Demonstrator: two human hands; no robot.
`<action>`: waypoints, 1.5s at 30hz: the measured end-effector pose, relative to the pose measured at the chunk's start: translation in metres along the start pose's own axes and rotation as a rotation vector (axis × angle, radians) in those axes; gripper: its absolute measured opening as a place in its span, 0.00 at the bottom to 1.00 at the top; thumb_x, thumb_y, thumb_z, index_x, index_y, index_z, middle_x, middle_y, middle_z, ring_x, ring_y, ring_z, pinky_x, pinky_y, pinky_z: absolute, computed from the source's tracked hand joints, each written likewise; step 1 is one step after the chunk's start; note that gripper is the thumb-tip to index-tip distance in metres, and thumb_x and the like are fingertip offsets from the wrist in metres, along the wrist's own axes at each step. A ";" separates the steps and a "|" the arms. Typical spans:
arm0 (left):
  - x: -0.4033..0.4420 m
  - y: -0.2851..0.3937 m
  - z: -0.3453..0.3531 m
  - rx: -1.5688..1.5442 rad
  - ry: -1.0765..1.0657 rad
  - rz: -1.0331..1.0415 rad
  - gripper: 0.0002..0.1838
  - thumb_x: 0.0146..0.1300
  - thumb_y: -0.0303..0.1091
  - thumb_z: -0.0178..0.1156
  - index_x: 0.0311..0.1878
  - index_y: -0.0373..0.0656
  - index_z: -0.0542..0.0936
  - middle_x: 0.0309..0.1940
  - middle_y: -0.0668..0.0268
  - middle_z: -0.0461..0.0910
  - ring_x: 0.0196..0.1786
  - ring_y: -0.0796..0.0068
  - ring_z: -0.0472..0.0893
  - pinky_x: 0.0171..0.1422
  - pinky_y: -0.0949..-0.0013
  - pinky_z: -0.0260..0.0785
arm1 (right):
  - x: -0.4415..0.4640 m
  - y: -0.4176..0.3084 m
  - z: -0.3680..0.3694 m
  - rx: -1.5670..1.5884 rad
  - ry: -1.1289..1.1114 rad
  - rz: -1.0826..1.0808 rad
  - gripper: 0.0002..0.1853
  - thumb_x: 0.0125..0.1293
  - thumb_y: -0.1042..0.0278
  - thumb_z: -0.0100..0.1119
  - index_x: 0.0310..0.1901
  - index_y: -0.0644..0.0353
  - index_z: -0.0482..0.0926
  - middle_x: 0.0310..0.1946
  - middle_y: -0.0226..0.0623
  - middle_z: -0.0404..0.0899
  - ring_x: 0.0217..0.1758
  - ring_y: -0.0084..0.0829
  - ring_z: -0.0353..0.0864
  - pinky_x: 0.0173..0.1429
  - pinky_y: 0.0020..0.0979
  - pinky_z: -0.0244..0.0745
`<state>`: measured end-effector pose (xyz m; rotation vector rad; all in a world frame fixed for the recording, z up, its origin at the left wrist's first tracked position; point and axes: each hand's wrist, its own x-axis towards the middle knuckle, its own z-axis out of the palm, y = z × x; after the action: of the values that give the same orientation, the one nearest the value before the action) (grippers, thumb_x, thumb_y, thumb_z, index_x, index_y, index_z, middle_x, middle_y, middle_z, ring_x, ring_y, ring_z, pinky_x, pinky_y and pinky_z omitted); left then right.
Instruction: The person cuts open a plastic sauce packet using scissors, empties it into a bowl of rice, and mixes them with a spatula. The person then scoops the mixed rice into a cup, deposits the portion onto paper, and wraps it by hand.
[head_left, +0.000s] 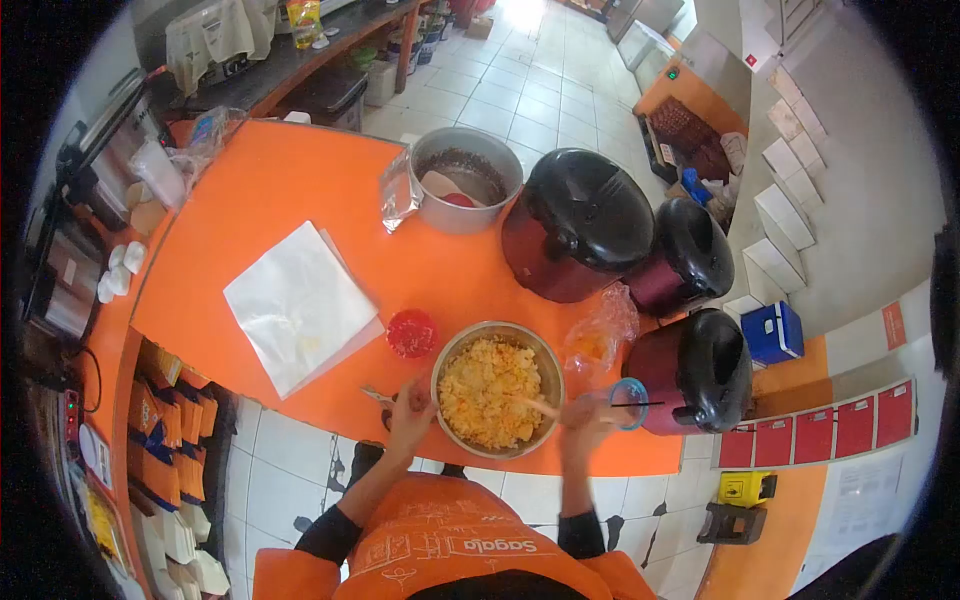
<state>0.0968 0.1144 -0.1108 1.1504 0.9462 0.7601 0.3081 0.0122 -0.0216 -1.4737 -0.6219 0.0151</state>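
Observation:
A round metal bowl [552, 368] holding yellow-orange rice [487, 392] stands near the front edge of the orange table. At its left rim is my left hand [411, 418], with fingers closed against the metal. My right hand [587, 415], somewhat blurred, is closed on a light wooden spoon [534, 405] that reaches into the rice. Just right of that hand sits a clear cup with a blue rim [629, 403] and a dark stick. Beyond the bowl to the left is a small red bowl [412, 333]. Scissors [378, 396] lie beside my left hand.
White paper sheets [302, 308] lie at left on the orange table [250, 190]. A grey pot [465, 215] with foil stands at the back. Three dark red and black cookers [577, 225] line the right side. A crumpled plastic bag [603, 330] lies by them.

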 end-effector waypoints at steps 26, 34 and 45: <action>-0.050 -0.003 0.030 -0.238 -0.299 -0.324 0.22 0.56 0.23 0.59 0.51 0.36 0.60 0.48 0.55 0.69 0.51 0.69 0.73 0.42 0.71 0.74 | -0.038 -0.007 -0.009 -0.073 -0.294 0.316 0.19 0.64 0.67 0.51 0.15 0.62 0.71 0.10 0.29 0.68 0.15 0.19 0.65 0.20 0.24 0.60; -0.027 0.008 0.001 -0.319 -0.147 -0.357 0.22 0.57 0.25 0.57 0.53 0.37 0.60 0.48 0.60 0.68 0.49 0.70 0.72 0.51 0.67 0.68 | -0.047 0.000 0.000 0.226 -0.309 0.362 0.22 0.66 0.67 0.50 0.13 0.56 0.60 0.10 0.24 0.60 0.13 0.16 0.58 0.16 0.22 0.52; -0.023 -0.048 0.002 -0.042 -0.171 0.064 0.37 0.60 0.25 0.57 0.69 0.42 0.50 0.56 0.57 0.63 0.59 0.65 0.67 0.55 0.63 0.68 | 0.045 -0.030 0.041 0.124 0.044 0.185 0.24 0.70 0.58 0.45 0.15 0.56 0.58 0.09 0.24 0.57 0.11 0.16 0.55 0.15 0.24 0.49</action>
<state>0.0903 0.0815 -0.1525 1.1935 0.7510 0.7168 0.3195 0.0630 0.0221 -1.4030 -0.4396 0.1613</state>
